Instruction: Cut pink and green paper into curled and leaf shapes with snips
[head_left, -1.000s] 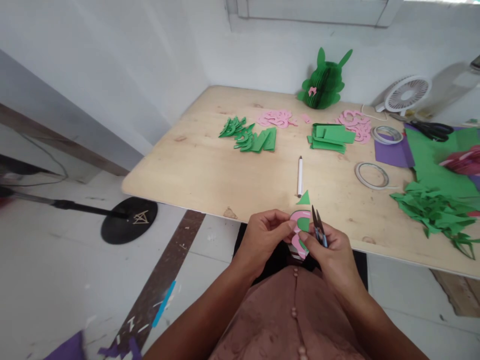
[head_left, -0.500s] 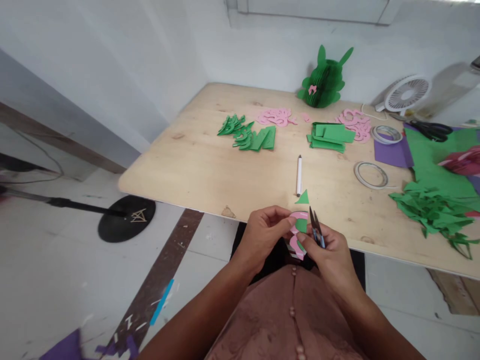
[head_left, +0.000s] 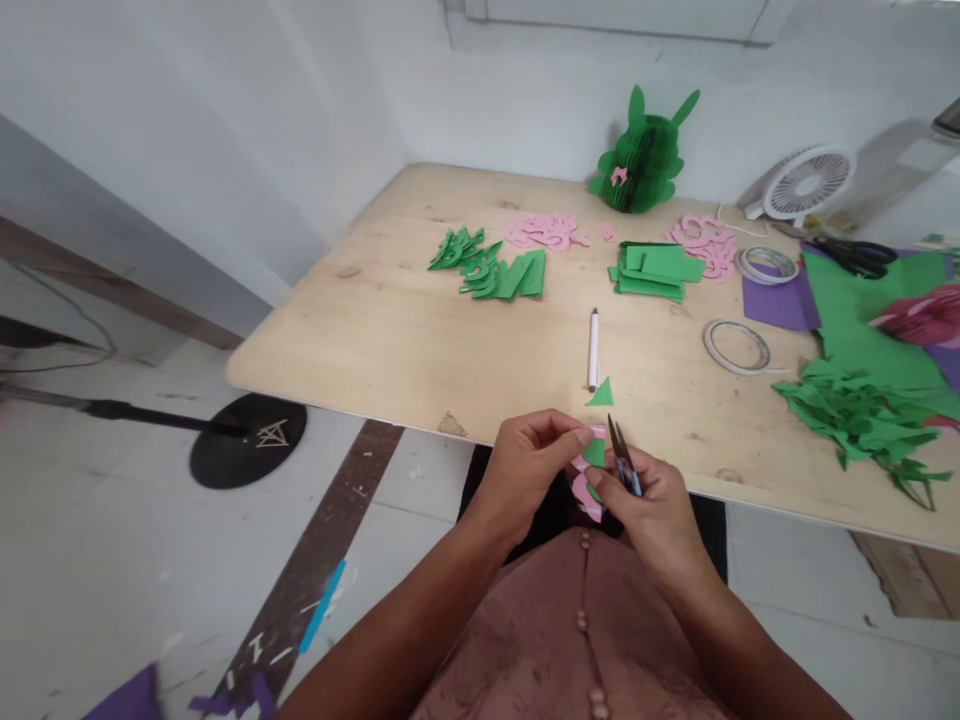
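Between my hands, at the table's front edge, is a curved pink paper cutout [head_left: 586, 498] lying against a piece of green paper [head_left: 594, 453]. My left hand [head_left: 534, 462] pinches the upper end of these papers between thumb and fingers. My right hand [head_left: 651, 495] holds a pair of scissors [head_left: 624, 455] with blue handles, blades pointing up and away from me. Its thumb also presses on the lower part of the papers. Just beyond my fingers a small green paper triangle [head_left: 602, 392] lies on the table, below a white pen [head_left: 594, 350].
Green cutouts [head_left: 487, 268], pink cutouts [head_left: 546, 231] and stacked green strips [head_left: 656, 270] lie farther back. A green honeycomb paper figure [head_left: 643, 165] stands by the wall. Rightward are tape rolls [head_left: 737, 347], green scraps [head_left: 855, 415], black-handled scissors [head_left: 859, 257] and a white fan [head_left: 806, 183].
The whole view has shifted slightly. My hands keep nearly the same hold on the papers and scissors, and slightly less of the pink and green papers shows between my fingers.
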